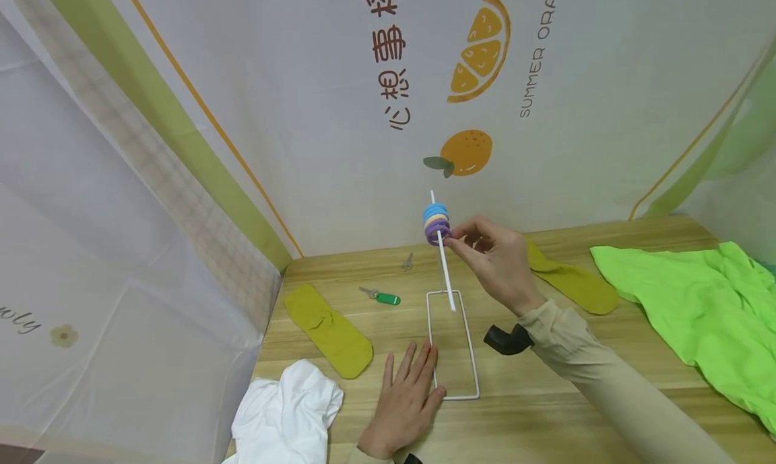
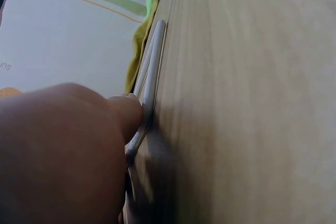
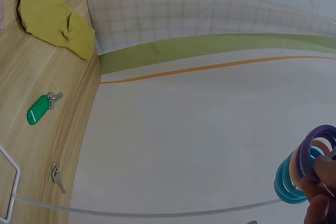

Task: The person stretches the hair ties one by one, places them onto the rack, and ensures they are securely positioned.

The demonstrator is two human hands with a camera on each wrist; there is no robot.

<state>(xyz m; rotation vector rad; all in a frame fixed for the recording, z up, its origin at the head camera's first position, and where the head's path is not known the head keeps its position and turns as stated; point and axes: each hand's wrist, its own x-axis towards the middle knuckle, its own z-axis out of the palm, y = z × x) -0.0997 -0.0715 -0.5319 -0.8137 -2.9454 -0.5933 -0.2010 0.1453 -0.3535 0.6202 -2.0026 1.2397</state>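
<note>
A white wire stand (image 1: pixel 452 346) has a rectangular base flat on the wooden table (image 1: pixel 545 396) and a thin upright rod. Near the rod's top sits a stack of rings (image 1: pixel 436 223): blue, pale yellow, purple. My right hand (image 1: pixel 494 255) pinches the purple ring at the bottom of the stack; the right wrist view shows the stack of rings (image 3: pixel 304 174) at my fingertips (image 3: pixel 323 169). My left hand (image 1: pixel 407 400) lies flat with straight fingers on the base's near left edge. In the left wrist view a finger (image 2: pixel 126 114) presses against the wire base (image 2: pixel 149 90).
Two mustard socks lie on the table, one at left (image 1: pixel 329 329) and one behind my right hand (image 1: pixel 572 282). A green-tagged key (image 1: pixel 382 296) and a small key (image 1: pixel 407 262) lie behind the stand. White cloth (image 1: pixel 287 417) near front left, bright green cloth (image 1: pixel 697 309) at right.
</note>
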